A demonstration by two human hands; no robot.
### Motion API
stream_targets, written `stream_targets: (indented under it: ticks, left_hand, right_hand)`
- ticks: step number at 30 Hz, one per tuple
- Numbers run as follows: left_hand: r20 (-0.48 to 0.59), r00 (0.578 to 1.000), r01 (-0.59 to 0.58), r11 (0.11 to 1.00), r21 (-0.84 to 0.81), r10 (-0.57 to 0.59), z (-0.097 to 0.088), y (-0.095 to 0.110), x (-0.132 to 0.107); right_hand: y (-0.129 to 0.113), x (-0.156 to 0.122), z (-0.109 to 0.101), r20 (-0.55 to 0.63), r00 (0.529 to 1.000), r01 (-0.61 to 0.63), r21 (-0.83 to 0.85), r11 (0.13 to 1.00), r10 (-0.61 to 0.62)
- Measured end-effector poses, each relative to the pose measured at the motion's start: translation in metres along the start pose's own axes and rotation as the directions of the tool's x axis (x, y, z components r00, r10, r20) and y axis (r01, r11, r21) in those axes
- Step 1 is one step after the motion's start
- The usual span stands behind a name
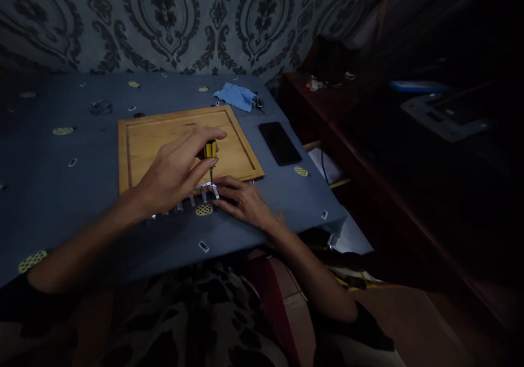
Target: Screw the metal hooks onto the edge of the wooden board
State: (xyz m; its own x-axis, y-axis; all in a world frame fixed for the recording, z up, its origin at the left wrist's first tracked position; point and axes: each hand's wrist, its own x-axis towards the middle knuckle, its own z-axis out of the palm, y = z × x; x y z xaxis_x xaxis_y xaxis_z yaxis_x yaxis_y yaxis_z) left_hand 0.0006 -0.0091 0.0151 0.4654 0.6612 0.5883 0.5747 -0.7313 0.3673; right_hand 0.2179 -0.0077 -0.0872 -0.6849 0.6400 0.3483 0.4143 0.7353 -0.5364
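Observation:
My left hand [176,162] grips a screwdriver [210,149] by its yellow-and-black handle. Its shaft points down at the right end of a metal hook rack [203,193], which runs along the near edge of a framed wooden board [180,143]. Several hooks stick out from the rack towards me. Thumb and fingers of my right hand [244,202] pinch the rack's right end beside the screwdriver tip. The tip's exact contact, and any screw there, is too small to make out. Part of the rack lies hidden behind my left wrist.
On the blue patterned tablecloth [94,176], a black phone [280,143] lies right of the board. Behind it are a blue cloth [235,96] and keys [258,103]. A dark red wooden piece of furniture [368,192] stands to the right, and a patterned curtain [216,23] hangs behind.

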Motion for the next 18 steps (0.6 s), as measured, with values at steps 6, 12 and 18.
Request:
stream_targets:
  ticks: [6, 12, 18]
  left_hand:
    - [0.009, 0.999, -0.033, 0.999, 0.023, 0.033, 0.0033, -0.0012, -0.0010]
    - [0.003, 0.994, -0.109, 0.993, 0.037, 0.109, 0.0057, -0.0023, -0.0007]
    - [-0.003, 0.995, -0.102, 0.991, 0.083, 0.103, 0.0089, -0.0042, -0.0023]
  right_hand:
    - [-0.0001, -0.0004, -0.0001, 0.007, 1.000, -0.008, -0.010, 1.000, 0.008]
    - [0.0025, -0.0004, 0.0015, 0.005, 1.000, 0.008, -0.006, 1.000, -0.007]
    - [0.0038, -0.0008, 0.0029, -0.002, 1.000, 0.001, -0.011, 1.000, -0.001]
